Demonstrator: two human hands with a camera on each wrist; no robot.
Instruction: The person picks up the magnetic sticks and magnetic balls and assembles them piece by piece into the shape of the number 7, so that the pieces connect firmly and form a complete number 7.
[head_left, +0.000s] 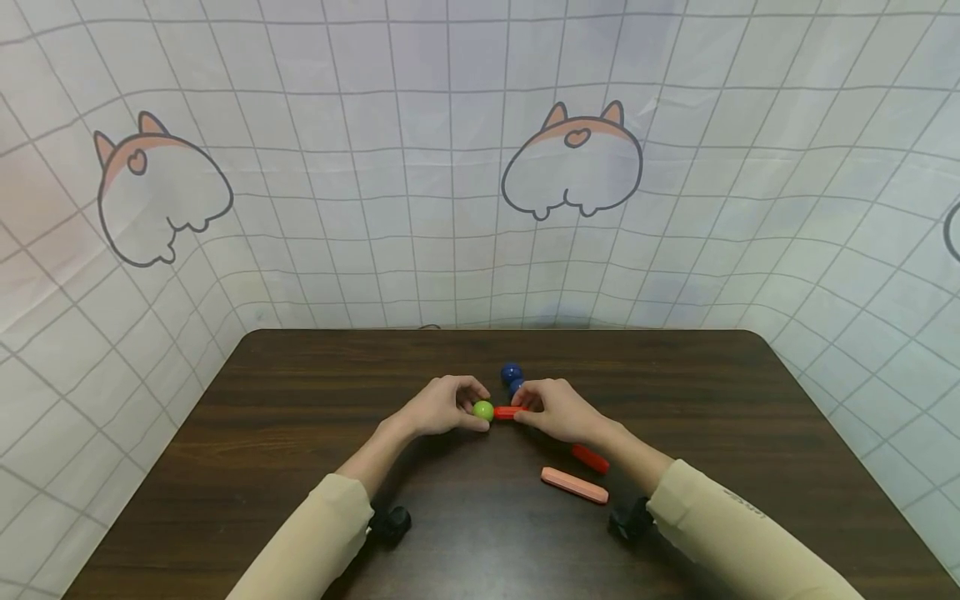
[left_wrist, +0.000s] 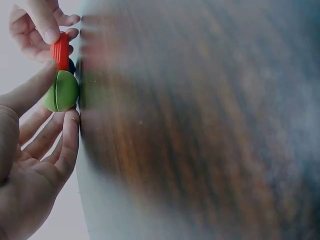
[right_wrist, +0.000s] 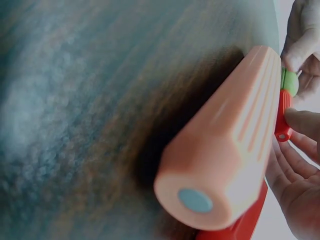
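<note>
Near the table's middle, my left hand [head_left: 444, 407] holds a green ball [head_left: 483, 410] between thumb and fingers. A seam runs round the ball [left_wrist: 64, 91] in the left wrist view. Just right of it, my right hand [head_left: 561, 410] pinches a short ribbed red stick [head_left: 507, 412]. One end of the stick [right_wrist: 283, 112] meets the ball; whether the two are joined, I cannot tell. Two blue balls [head_left: 512, 372] sit together behind the right fingertips, the nearer partly covered by them.
A salmon ribbed stick [head_left: 574, 485] lies in front of the right forearm, a pale blue-grey disc in its end. Beside it is a second red stick [head_left: 591, 459], close to the forearm. The dark wooden table [head_left: 300, 467] backs onto a white gridded cloth [head_left: 375, 208].
</note>
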